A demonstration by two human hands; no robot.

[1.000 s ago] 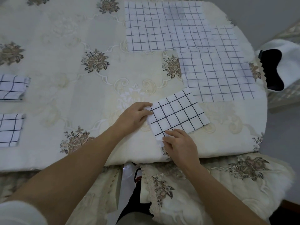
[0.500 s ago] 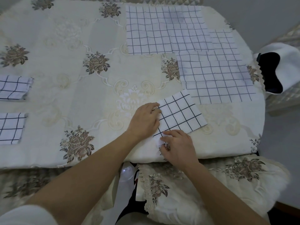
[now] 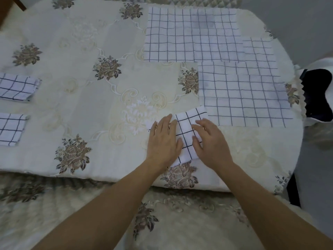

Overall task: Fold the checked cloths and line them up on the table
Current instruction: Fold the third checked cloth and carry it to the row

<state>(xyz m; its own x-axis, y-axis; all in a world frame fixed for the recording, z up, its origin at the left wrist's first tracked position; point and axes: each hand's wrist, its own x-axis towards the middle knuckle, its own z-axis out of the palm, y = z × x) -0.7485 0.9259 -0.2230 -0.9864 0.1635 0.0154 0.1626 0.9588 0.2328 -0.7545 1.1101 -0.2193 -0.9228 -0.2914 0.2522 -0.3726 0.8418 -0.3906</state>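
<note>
1. Presses the left hand [image 3: 163, 139] palm-down on the left part of the folded cloth [image 3: 187, 134]: fingers straight and close together, nothing pinched, plain flat contact.
2. Rests the right hand [image 3: 210, 141] on the right part of the same cloth: fingers spread and slightly bent, tips on the fabric. Can't make out any curl around an edge; some motion blur there.
3. Leaves only a strip of the folded cloth showing between the 2 hands, from just past the fingertips back to the wrists. Bold dark grid on white, slightly skewed to the table edge.
4. Puts that cloth close to the near edge of the table [image 3: 90, 109], under both palms.
5. Just past the right fingertips: stack of flat cloths [image 3: 243, 98], unfolded, paler grid. Meets the far right corner of the folded cloth; can't tell which lies on top.
6. Further out beyond both hands: far flat cloth [image 3: 191, 35], unfolded, touching the stack at its near right side.
7. Well off to the left of the left hand: 2 already folded, far folded cloth [image 3: 17, 87] and near folded cloth [image 3: 10, 129], one beyond the other, apart, both cut off by the frame.
8. Behind the wrists, below the table edge: floral cushion [image 3: 180, 222].
9. Well right of the right hand, off the table: white item with a black patch [image 3: 317, 94]; can't tell what.
</note>
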